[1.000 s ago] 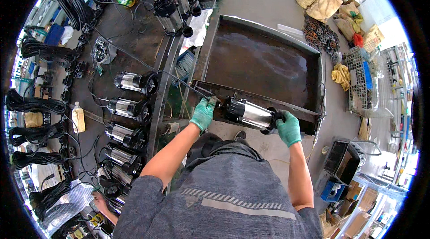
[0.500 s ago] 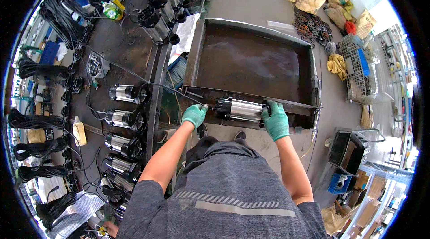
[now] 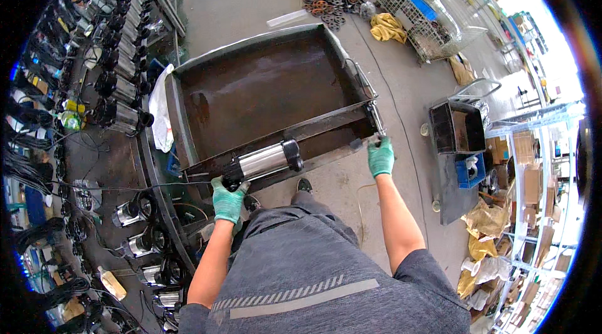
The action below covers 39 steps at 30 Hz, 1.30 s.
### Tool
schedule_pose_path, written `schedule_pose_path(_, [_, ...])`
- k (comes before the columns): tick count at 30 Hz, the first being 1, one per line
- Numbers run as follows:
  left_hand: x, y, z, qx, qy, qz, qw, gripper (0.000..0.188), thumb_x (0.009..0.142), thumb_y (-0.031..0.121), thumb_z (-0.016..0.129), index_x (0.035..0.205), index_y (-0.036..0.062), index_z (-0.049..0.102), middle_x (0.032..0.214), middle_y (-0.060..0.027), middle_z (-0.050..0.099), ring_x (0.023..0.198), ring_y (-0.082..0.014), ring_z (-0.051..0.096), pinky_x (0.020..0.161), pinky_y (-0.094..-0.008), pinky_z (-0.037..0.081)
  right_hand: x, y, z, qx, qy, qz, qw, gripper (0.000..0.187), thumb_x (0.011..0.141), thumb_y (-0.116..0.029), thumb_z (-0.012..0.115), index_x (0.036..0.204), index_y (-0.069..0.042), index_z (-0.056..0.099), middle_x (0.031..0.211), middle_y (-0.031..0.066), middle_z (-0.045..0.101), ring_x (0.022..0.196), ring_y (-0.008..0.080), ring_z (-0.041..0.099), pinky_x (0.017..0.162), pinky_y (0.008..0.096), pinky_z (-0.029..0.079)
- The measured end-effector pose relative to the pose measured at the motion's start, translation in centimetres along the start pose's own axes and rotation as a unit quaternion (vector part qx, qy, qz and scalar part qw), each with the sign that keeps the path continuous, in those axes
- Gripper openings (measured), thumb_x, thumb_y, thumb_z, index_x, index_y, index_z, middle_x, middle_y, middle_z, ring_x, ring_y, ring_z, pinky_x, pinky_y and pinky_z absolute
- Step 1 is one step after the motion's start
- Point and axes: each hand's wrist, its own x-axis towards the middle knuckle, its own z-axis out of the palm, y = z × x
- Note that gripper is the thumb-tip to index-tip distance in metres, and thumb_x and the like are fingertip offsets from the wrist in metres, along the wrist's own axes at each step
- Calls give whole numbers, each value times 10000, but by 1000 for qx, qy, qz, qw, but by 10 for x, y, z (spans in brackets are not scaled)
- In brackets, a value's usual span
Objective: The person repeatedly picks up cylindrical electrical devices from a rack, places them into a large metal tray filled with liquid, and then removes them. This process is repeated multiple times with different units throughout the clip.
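A silver-bodied pump [image 3: 263, 160] with black ends lies tilted across the front ledge of a dark metal tank [image 3: 177, 122]. My left hand [image 3: 227, 202], in a green glove, is closed round the pump's left black end, from which a black cable [image 3: 141, 186] runs off to the left. Over at the tank's front right corner, my right hand [image 3: 380, 158], also gloved in green, has its fingers closed at the lower end of a metal pipe fitting [image 3: 378, 118]. The fingertips partly cover that fitting. Shallow liquid seems to coat the tank's floor.
On the left bench, more silver pumps [image 3: 128, 212] lie in a row near a bottle [image 3: 111, 282]. Beyond the tank are a pile of dark wheel-like parts [image 3: 332, 2] and a wire cage [image 3: 414, 27]. A cart [image 3: 453, 183] carrying a black bin [image 3: 444, 127] stands right.
My right hand has left the pump's right end and moved to the fitting at the tank's corner. My left hand now grips the pump's left end. The view has swung right.
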Motion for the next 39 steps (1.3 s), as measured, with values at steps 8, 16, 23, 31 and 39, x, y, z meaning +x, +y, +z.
schedule_pose_path(8, [11,-10,2,-37,-34,28,998,664,745,281,907,1207,-8,527,1070,-160,686,962,-289,664,903,-380,523,61,63,42,296,-63,185,935,341,927,-174,679,1245,-86,592,893,82,686,596,198,635,527,357,529])
schedule_pose_path(16, [7,38,-24,94,-100,-71,988,841,748,438,870,1298,-37,448,1166,-272,665,1123,-405,656,987,-453,503,76,84,79,297,-32,70,952,338,965,-246,704,1178,10,641,1060,70,683,874,186,615,692,352,541])
schedule_pose_path(23, [3,19,-21,80,-60,-71,992,790,731,380,894,1264,-22,471,1146,-252,675,1086,-379,671,954,-439,517,25,-26,20,406,-182,91,891,281,984,-236,649,1197,-61,699,855,11,652,647,113,533,529,296,428])
schedule_pose_path(31, [7,23,-12,55,-48,-40,997,636,746,222,915,1176,-5,505,1039,-167,711,950,-268,687,872,-393,550,-28,-85,0,372,-417,11,829,203,1001,-106,603,1190,-67,665,834,4,629,667,80,534,572,260,462])
schedule_pose_path(39, [16,-9,-11,43,-59,-14,997,677,750,261,920,1203,4,489,1047,-137,691,940,-237,654,870,-388,535,-39,-104,31,368,-441,-21,818,159,1025,-145,603,1152,-69,661,831,-20,636,629,66,509,555,254,447])
